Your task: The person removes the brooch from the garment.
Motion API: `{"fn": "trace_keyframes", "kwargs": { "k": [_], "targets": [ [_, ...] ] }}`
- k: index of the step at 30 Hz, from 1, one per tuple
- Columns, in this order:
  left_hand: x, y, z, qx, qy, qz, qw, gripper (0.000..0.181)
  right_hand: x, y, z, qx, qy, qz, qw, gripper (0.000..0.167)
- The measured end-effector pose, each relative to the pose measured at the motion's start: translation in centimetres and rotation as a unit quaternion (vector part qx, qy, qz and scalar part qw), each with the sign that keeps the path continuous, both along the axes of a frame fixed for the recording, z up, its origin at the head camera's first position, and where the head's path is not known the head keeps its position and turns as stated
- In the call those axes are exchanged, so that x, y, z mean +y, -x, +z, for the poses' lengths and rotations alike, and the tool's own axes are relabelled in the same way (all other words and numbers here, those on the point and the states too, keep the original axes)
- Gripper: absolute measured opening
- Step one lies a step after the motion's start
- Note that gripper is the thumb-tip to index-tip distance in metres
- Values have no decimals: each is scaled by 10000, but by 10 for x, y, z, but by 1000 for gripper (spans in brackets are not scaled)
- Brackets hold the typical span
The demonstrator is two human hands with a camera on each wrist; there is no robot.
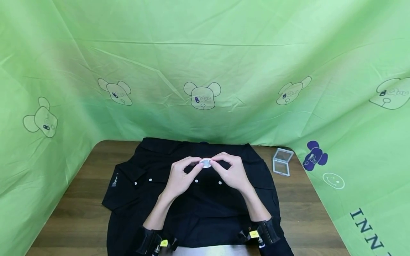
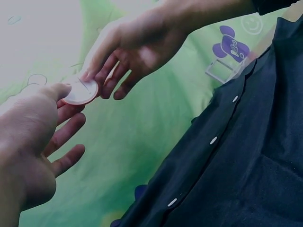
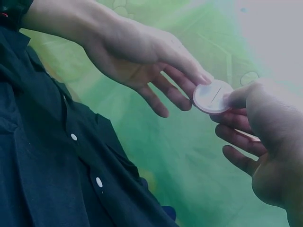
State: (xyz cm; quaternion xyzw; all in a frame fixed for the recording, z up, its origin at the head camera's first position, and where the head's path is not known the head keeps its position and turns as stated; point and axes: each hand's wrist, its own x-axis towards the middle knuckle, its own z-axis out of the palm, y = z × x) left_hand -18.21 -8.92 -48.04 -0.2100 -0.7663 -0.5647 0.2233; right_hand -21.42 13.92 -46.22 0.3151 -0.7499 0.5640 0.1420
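Disc (image 1: 206, 163): pale; left hand (image 1: 179, 177): pinching its edge; right hand (image 1: 234, 173): pinching opposite edge; shirt (image 1: 208, 204): black, on table (image 1: 80, 202)

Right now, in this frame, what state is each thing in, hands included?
Round white disc: held up off the shirt, pinched from both sides.
Left hand: thumb and finger pinching the disc.
Right hand: thumb and finger pinching its other side.
Black shirt: spread on the wooden table; buttoned or not, I can't tell.
Hinged case: open.
Green printed curtain: hanging, creased.
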Motion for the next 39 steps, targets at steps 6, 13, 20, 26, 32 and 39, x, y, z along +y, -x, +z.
{"fn": "trace_keyframes", "kwargs": {
  "k": [6, 13, 20, 26, 32, 39],
  "targets": [
    [-1, 0, 1, 232, -29, 70, 9997, 9, -1, 0, -2, 10, -29, 27, 10000, 14],
    [-2, -1, 1, 364, -62, 68, 9993, 10, -3, -1, 0, 62, 3, 87, 9999, 13],
    [-1, -2, 4, 542, -291, 211, 9979, 9, -3, -4, 4, 191, -83, 149, 9997, 24],
    [0, -4, 7, 504, -503, 262, 9971, 9, -5, -7, 7, 267, -154, 278, 9991, 42],
    [0, -4, 8, 473, -518, 317, 9970, 9, -8, -10, 5, 134, -13, 233, 9996, 37],
    [2, -6, 12, 461, -537, 261, 9972, 8, -11, -11, 6, 169, 210, 131, 9996, 26]
  ]
}}
